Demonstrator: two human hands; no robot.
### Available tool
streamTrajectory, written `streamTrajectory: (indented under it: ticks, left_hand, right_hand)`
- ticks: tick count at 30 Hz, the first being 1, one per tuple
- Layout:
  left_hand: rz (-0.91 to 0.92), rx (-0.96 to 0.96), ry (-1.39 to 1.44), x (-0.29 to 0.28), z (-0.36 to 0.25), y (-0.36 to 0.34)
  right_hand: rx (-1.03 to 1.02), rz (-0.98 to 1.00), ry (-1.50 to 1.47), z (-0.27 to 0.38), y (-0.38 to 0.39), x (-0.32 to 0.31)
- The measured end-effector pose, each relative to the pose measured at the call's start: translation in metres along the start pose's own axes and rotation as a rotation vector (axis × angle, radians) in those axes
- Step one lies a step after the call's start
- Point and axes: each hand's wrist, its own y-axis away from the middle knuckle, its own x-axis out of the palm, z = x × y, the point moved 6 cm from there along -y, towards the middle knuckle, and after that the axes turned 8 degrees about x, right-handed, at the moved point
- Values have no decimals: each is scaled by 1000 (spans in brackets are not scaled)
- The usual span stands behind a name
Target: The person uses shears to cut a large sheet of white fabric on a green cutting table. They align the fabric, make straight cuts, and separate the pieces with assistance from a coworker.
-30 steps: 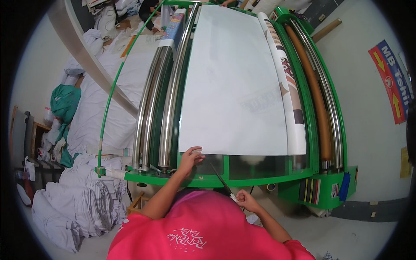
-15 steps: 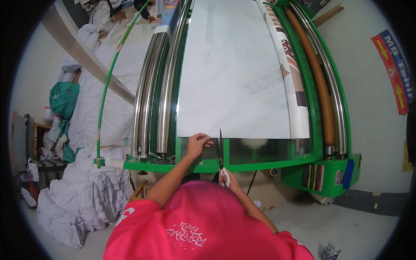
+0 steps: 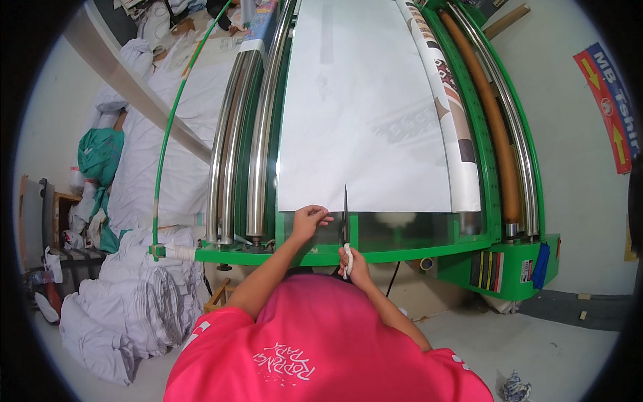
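My left hand is at the near edge of a long white sheet, its fingers loosely bent and apart; I cannot tell whether they touch it. My right hand is closed on the white handles of long black-bladed scissors, which point away from me, their tip over the sheet near its edge. A roll of brown-patterned printed paper runs along the sheet's right side, on the green machine in front of me.
Steel rollers flank the sheet, with a brown roller at right. A green rod and pale beam stand left, beside white fabric piles. A person is partly visible at upper left. A sign hangs right.
My right hand has brought the scissors up and turned them straighter, pointing at the sheet. My left hand has moved slightly right and up. The view has shifted, with the machine higher in it.
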Motion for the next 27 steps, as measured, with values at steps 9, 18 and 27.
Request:
streamTrajectory:
  ticks: [9, 18, 27]
  left_hand:
    - [39, -28, 9, 1, -3, 0]
    - [29, -66, 73, -3, -3, -1]
    - [54, -169, 146, -7, -19, 3]
  right_hand:
    - [23, -20, -26, 8, 0, 2]
    - [-66, -64, 144, 67, -38, 5]
    - [-46, -60, 136, 132, -94, 8]
